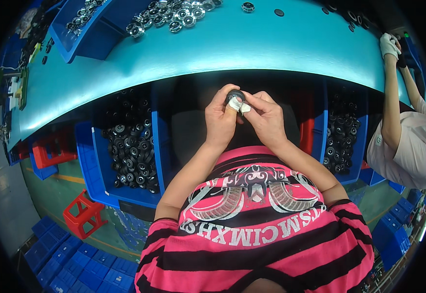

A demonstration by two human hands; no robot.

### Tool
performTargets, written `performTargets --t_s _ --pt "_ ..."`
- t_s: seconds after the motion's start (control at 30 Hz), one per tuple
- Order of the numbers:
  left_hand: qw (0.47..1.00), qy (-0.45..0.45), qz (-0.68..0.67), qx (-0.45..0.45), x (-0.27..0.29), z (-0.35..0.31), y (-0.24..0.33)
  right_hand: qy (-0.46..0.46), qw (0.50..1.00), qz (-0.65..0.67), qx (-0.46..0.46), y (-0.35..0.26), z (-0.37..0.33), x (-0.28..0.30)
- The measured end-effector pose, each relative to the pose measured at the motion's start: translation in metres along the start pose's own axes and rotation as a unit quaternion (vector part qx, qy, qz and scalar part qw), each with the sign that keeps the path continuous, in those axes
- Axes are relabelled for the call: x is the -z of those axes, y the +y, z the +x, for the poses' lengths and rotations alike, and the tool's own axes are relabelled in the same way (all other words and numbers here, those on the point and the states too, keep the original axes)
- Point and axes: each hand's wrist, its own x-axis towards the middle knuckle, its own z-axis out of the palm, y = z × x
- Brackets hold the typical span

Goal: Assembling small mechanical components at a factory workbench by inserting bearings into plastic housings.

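Note:
A small black toy-sized tyre (234,93) is held up just off the table's near edge, between my two hands. My left hand (220,119) grips it from the left, fingers curled round its far side. From the right, my right hand (267,118) pinches at its edge with thumb and fingers. White wrapping (235,103) covers the tip of my left thumb, and a similar white wrap (245,108) is on my right thumb. Whether a hub sits inside the tyre is hidden by the thumbs.
Chrome wheel hubs (175,26) lie heaped on the teal table (198,56), beside a blue bin (83,41). Blue crates of black wheels flank me, left (155,146) and right (323,132). A red stool (84,214) stands lower left. A co-worker's gloved hand (389,46) is far right.

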Motion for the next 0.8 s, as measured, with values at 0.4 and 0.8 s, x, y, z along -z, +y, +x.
performTargets --t_s 0.4,0.8 --pt "0.995 -0.082 -0.026 0.043 0.010 0.005 -0.002 -0.032 0.980 0.183 -0.076 0.011 0.010 0.006" --pt "0.998 0.000 -0.043 0.051 -0.001 0.003 0.005 0.028 0.997 0.062 0.027 0.009 0.001 0.000"
